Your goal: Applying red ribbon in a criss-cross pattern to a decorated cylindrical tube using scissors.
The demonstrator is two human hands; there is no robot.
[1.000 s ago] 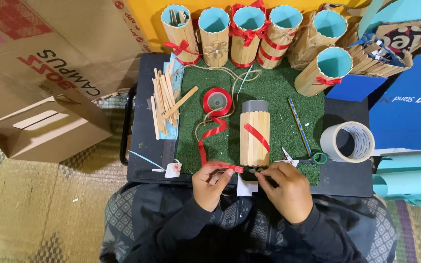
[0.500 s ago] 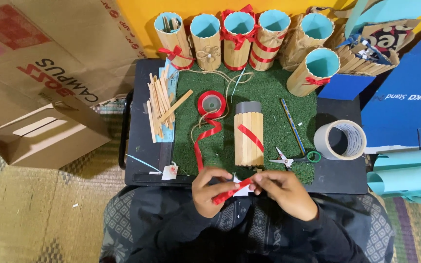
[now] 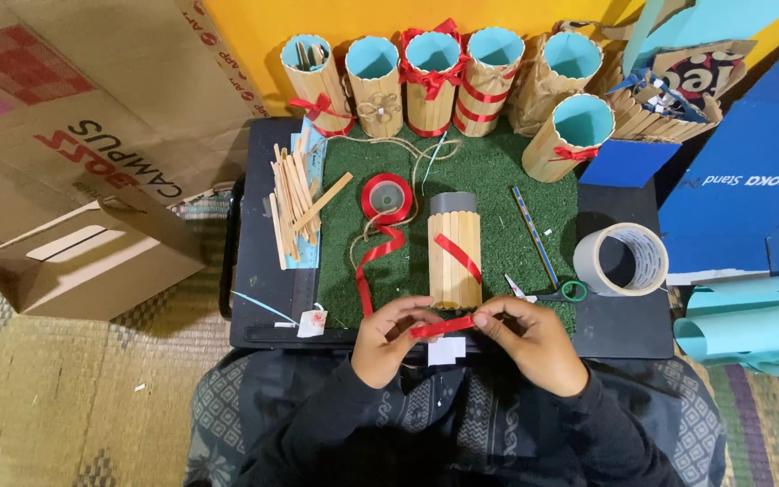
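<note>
Left hand [image 3: 392, 338] and right hand [image 3: 525, 338] pinch a short red ribbon strip [image 3: 442, 326] | near stick holder [image 3: 454, 261] has one diagonal band, no bow | far-row holders [image 3: 432, 81] already bowed

flattened cardboard carton [image 3: 92, 135], brown with red and black print, seen far up-left of the left hand [image 3: 389, 347] | small folded brown box [image 3: 92, 261] left of it | blue printed box [image 3: 750, 207] up-right of the right hand [image 3: 534, 343] (white lettering)
</note>
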